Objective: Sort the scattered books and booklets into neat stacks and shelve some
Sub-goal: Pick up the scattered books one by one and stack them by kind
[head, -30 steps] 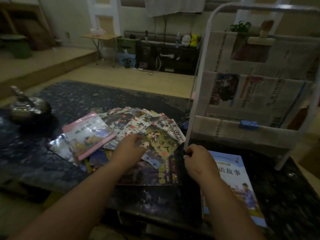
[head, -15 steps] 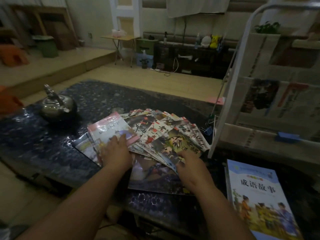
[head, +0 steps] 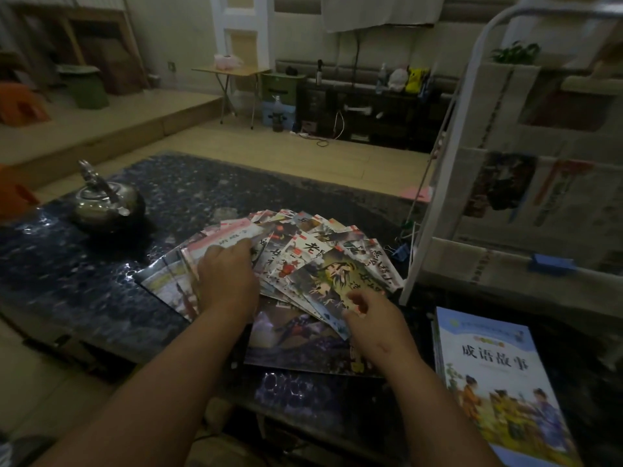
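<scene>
Booklets (head: 337,274) fanned right of the kettle (head: 104,203) may slither apart: left hand (head: 226,281) presses flat-fingered, right hand (head: 374,321) merely pinches one corner.

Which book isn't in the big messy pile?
The blue-covered storybook on the right lies apart; all the others overlap in the fanned pile.

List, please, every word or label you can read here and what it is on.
"成语故事": cover of the blue book.
"老": one of the fanned booklets; the rest is unreadable.
Other booklet titles, the pink booklet and the newspapers on the rack: too blurred.
</scene>
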`<state>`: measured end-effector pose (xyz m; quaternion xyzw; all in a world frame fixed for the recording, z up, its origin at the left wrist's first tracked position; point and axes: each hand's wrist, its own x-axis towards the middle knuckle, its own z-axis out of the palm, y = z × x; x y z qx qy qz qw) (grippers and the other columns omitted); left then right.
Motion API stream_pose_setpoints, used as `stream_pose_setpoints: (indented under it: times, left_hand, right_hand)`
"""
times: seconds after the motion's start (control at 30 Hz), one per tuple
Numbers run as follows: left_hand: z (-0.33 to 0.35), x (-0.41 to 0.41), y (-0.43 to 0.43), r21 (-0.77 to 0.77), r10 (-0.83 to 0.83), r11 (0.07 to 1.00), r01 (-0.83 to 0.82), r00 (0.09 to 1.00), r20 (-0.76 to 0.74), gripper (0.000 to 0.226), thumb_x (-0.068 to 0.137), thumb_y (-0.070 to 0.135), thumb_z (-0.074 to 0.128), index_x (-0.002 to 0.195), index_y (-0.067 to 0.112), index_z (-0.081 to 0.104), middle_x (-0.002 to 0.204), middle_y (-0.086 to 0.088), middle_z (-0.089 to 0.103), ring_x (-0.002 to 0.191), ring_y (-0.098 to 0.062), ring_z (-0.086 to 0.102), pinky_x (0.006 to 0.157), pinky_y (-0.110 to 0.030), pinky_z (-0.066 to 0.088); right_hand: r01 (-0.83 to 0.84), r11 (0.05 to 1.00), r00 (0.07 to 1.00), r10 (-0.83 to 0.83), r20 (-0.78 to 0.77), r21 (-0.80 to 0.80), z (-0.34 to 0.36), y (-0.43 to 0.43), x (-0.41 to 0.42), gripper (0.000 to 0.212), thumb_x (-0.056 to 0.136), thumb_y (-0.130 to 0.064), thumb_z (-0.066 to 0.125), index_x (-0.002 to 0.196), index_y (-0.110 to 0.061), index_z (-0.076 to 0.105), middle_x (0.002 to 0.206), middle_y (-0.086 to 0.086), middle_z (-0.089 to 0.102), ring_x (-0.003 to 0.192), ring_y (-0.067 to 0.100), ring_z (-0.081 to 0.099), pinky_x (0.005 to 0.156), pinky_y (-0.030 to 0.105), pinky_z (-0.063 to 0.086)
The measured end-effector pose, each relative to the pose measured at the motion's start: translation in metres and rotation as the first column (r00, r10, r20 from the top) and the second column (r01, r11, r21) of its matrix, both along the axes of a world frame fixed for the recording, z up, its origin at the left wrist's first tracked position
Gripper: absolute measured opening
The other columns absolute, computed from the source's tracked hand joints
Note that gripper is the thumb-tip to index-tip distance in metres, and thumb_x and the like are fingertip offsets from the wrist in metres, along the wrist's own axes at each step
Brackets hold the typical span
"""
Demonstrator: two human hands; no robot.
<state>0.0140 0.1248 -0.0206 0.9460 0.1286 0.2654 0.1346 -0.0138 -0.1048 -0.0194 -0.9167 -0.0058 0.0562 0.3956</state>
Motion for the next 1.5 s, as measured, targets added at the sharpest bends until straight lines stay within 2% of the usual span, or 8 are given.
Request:
stream_pose_setpoints:
  times: [0.2, 0.3, 0.53, 0.67, 0.9, 1.13, 1.3, 1.5]
  left_hand:
    - [0.017, -0.006, -0.036, 0.224, -0.412, 0.908, 0.354, 0.854, 0.319, 0.036, 0.074, 0.015, 0.052, 0.101, 0.007, 0.074, 0.084, -0.011, 0.073, 0.075, -0.031, 0.064, 0.072, -0.037, 0.046]
    - [0.016, -0.012, -0.053, 0.395, -0.661, 0.73, 0.557, 0.724, 0.2, 0.034, 0.073, 0.017, 0.054, 0.099, 0.008, 0.074, 0.083, -0.007, 0.073, 0.073, -0.028, 0.063, 0.07, -0.035, 0.049]
    - [0.004, -0.03, -0.084, 0.411, -0.809, 0.522, 0.747, 0.586, -0.039, 0.04, 0.07, 0.016, 0.053, 0.104, 0.016, 0.075, 0.09, 0.0, 0.075, 0.074, -0.02, 0.065, 0.068, -0.03, 0.053]
    - [-0.003, -0.036, -0.085, 0.257, -0.829, 0.504, 0.825, 0.545, -0.125, 0.03, 0.092, 0.037, 0.046, 0.098, 0.024, 0.073, 0.08, 0.004, 0.072, 0.069, -0.017, 0.063, 0.065, -0.033, 0.053]
    - [0.0, -0.021, -0.076, -0.184, -0.432, 0.899, 0.398, 0.876, -0.214, 0.029, 0.095, 0.031, 0.053, 0.12, 0.025, 0.066, 0.115, -0.001, 0.067, 0.103, -0.021, 0.059, 0.082, -0.032, 0.048]
    - [-0.007, -0.011, -0.079, -0.766, -0.385, 0.635, 0.102, 0.901, -0.199, 0.023, 0.09, 0.013, 0.057, 0.107, 0.024, 0.067, 0.107, -0.002, 0.066, 0.082, -0.025, 0.063, 0.069, -0.037, 0.055]
    - [-0.005, -0.014, -0.097, -0.849, -0.406, 0.526, 0.055, 0.893, -0.193, 0.022, 0.087, -0.001, 0.056, 0.099, 0.015, 0.067, 0.088, -0.008, 0.061, 0.069, -0.026, 0.058, 0.059, -0.037, 0.052]
    - [-0.008, -0.016, -0.111, -0.893, -0.465, 0.45, -0.001, 0.853, -0.236, 0.027, 0.076, -0.015, 0.053, 0.084, 0.01, 0.058, 0.082, -0.017, 0.056, 0.069, -0.031, 0.057, 0.064, -0.051, 0.053]
  right_hand:
    - [0.208, 0.923, 0.977, -0.182, -0.109, 0.323, 0.008, -0.019, 0.002, 0.021, 0.095, -0.027, 0.06, 0.115, -0.024, 0.059, 0.112, 0.001, 0.065, 0.093, 0.016, 0.063, 0.078, 0.035, 0.052]
    - [0.387, 0.712, 0.921, -0.265, -0.286, 0.586, 0.02, -0.03, 0.003, 0.019, 0.099, -0.014, 0.048, 0.114, -0.022, 0.056, 0.102, 0.009, 0.066, 0.08, 0.018, 0.069, 0.063, 0.033, 0.056]
    - [0.544, 0.456, 0.834, -0.205, -0.512, 0.704, 0.014, -0.036, 0.002, 0.02, 0.1, -0.019, 0.052, 0.115, -0.012, 0.062, 0.101, 0.015, 0.071, 0.092, 0.03, 0.07, 0.088, 0.048, 0.057]
    - [0.554, 0.568, 0.81, -0.196, -0.553, 0.609, 0.006, -0.039, 0.002, 0.027, 0.093, 0.008, 0.048, 0.111, -0.004, 0.064, 0.11, 0.018, 0.061, 0.096, 0.03, 0.065, 0.084, 0.044, 0.058]
    - [0.497, 0.688, 0.853, -0.278, -0.441, 0.529, -0.003, -0.041, 0.005, 0.042, 0.084, 0.016, 0.051, 0.113, -0.009, 0.068, 0.111, 0.012, 0.06, 0.101, 0.028, 0.064, 0.091, 0.046, 0.055]
    - [0.447, 0.737, 0.885, -0.282, -0.37, 0.507, 0.001, -0.056, -0.002, 0.042, 0.079, 0.015, 0.055, 0.092, -0.022, 0.071, 0.117, 0.011, 0.061, 0.101, 0.031, 0.065, 0.086, 0.047, 0.058]
    - [0.398, 0.806, 0.901, -0.254, -0.352, 0.438, 0.012, -0.073, -0.011, 0.043, 0.076, 0.014, 0.051, 0.095, -0.02, 0.067, 0.108, 0.008, 0.062, 0.097, 0.033, 0.064, 0.084, 0.057, 0.055]
    - [0.373, 0.878, 0.914, -0.293, -0.279, 0.299, 0.022, -0.095, -0.021, 0.03, 0.082, 0.007, 0.051, 0.093, -0.016, 0.066, 0.098, 0.004, 0.063, 0.092, 0.025, 0.062, 0.082, 0.047, 0.057]
